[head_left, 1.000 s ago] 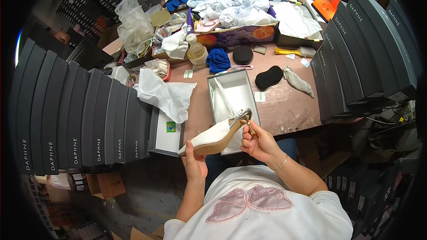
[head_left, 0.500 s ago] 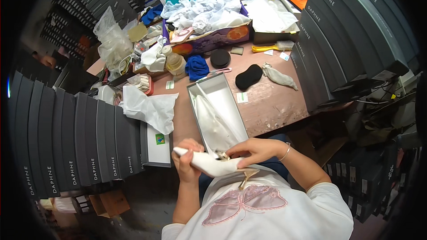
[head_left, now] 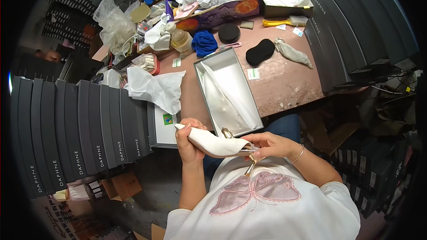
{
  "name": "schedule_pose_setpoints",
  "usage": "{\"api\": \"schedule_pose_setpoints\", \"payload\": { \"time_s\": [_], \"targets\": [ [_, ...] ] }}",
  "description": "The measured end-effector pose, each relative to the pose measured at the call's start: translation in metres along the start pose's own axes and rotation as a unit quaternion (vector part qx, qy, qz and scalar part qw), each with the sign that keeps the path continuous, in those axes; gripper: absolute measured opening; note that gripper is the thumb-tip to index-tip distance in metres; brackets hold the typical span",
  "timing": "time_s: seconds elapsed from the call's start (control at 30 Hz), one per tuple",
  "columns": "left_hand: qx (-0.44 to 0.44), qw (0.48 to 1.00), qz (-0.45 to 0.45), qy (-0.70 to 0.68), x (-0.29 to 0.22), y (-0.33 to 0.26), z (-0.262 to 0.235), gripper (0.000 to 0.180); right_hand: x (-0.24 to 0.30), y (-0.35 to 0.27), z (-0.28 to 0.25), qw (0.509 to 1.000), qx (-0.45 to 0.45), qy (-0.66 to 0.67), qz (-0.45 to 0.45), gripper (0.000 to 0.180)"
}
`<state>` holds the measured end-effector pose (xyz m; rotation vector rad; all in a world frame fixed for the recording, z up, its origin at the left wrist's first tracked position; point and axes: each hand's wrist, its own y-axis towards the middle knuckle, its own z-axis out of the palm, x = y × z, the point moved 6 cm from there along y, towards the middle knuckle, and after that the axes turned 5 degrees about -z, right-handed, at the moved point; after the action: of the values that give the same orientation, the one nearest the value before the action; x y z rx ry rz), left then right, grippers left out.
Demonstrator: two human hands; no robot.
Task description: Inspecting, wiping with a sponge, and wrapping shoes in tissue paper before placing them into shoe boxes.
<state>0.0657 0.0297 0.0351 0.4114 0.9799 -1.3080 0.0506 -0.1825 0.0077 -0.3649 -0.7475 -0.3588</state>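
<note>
White high-heeled shoe (head_left: 213, 143), pointed at the toe, lies across the lower middle of the frame, held level between both hands just above the person's lap. Left hand (head_left: 189, 144) wraps closed around the toe end, its thumb on top, steadying the shoe. Right hand (head_left: 269, 144) closes around the heel end, fingers pinched near the gold strap buckle (head_left: 227, 132), while the thin gold heel (head_left: 250, 166) points down toward the white shirt (a grip that seems to keep the sole turned away for a look along the side). Directly above, at mid-frame, an open grey shoebox (head_left: 229, 91) lined with white tissue waits on the brown table (head_left: 289, 80), close enough to reach. Crumpled tissue paper (head_left: 155, 89) lies left of the box. Stacked dark boxes (head_left: 75, 133) fill the left of the frame.
</note>
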Motion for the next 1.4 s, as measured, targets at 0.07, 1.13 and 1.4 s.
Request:
{"api": "schedule_pose_setpoints", "payload": {
  "time_s": [0.07,1.13,1.4],
  "targets": [
    [-0.035,0.999,-0.022,0.004,0.003,-0.004,-0.007,0.02,-0.007,0.001,0.001,1.0,0.0,0.02,0.022,0.056],
    [0.006,0.998,-0.008,0.055,0.019,-0.014,-0.027,0.049,-0.039,-0.008,0.007,0.999,0.031,0.037,0.013,0.058],
    [0.013,0.982,-0.181,-0.056,0.088,-0.062,0.007,0.078,0.0,0.002,0.008,0.933,-0.049,-0.32,-0.159,0.046]
  ]
}}
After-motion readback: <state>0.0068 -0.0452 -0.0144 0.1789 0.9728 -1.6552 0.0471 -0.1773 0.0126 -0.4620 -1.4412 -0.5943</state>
